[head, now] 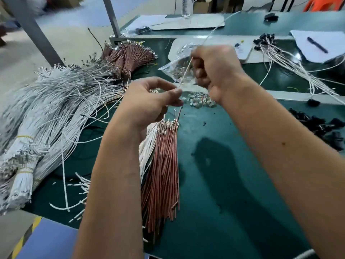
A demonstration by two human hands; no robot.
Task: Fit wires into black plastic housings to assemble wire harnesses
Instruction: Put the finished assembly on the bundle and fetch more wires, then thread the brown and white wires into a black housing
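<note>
White wire (185, 72) runs taut between my hands above the green bench (224, 165). My left hand (153, 101) pinches its lower end between thumb and fingers; my right hand (214, 70) is fisted around its upper part. Directly below my left hand lies a copper-coloured wire bundle (164, 165). Black housings (321, 126) lie well right of that bundle.
</note>
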